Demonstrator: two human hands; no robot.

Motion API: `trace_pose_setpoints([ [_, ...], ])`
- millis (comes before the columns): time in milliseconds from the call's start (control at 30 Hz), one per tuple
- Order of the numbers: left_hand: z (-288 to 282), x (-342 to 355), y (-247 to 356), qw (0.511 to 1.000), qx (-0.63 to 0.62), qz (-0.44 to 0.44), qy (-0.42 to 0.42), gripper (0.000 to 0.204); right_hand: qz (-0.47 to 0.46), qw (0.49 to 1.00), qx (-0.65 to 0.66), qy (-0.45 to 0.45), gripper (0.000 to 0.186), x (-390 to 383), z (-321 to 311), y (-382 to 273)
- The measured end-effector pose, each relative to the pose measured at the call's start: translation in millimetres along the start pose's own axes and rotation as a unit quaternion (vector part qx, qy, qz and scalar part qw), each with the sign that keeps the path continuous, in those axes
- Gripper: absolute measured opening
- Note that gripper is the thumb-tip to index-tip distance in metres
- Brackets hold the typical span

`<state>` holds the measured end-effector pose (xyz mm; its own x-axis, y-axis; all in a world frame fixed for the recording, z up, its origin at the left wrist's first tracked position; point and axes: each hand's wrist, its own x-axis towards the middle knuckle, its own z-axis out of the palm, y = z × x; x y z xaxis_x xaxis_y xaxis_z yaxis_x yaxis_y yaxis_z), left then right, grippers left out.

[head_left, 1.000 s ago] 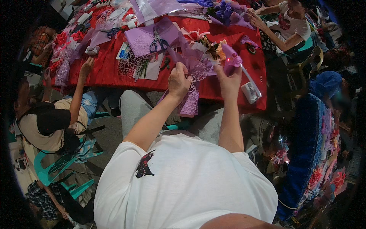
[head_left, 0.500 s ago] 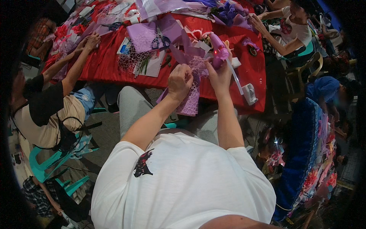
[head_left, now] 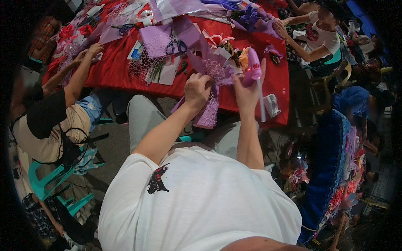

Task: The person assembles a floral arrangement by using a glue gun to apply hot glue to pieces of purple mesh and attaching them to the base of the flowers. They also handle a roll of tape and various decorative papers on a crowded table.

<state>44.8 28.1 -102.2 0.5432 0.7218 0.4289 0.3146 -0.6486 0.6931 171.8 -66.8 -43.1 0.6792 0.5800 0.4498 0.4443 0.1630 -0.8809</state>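
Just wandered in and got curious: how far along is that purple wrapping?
Already folded: the purple mesh wrap is gathered in the left hand. In hand: the right hand holds a pink glue gun beside it. Left: more purple sheets lie unused on the red table.

Top: the person is wearing a white short-sleeved cotton T-shirt (head_left: 201, 201).
Marking: a small dark printed figure (head_left: 158, 180) is showing on its left chest.
Legs: grey trousers (head_left: 144, 121) are covering them.
Forearms: bare, with no sleeves reaching them.

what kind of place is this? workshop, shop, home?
Probably a shared craft workshop, making wrapped bouquets. A red-covered table is strewn with purple wrapping sheets and scissors; other people sit around it, and the left hand holds purple mesh wrap.
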Motion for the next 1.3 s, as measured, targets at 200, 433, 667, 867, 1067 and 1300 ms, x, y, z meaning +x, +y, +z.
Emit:
trace_pose_setpoints([
  [200, -2, 2, 7, 1.0, -0.013, -0.018, -0.003, 0.028, 0.035, 0.998, 0.029, 0.044, 0.102, -28, 26, 19],
  [433, 0, -1, -1, 0.999, 0.001, 0.025, 0.027, 0.033, 0.025, 0.998, -0.048, 0.021, 0.086, -21, 25, 29],
  [667, 2, 1, 2, 0.999, -0.002, -0.041, 0.007, 0.019, -0.065, 0.987, -0.148, -0.007, 0.085, -11, 16, 40],
  [867, 4, 3, -4, 0.998, 0.054, 0.036, -0.01, 0.01, -0.094, 0.978, -0.183, 0.016, 0.091, -9, 18, 43],
  [1067, 6, 9, -4, 0.996, 0.072, 0.038, -0.023, 0.009, -0.056, 0.986, -0.155, 0.002, 0.092, -8, 13, 35],
  [1300, 16, 8, -12, 0.996, 0.075, 0.029, -0.027, 0.01, 0.116, 0.991, 0.068, -0.011, 0.097, -18, 2, 37],
])
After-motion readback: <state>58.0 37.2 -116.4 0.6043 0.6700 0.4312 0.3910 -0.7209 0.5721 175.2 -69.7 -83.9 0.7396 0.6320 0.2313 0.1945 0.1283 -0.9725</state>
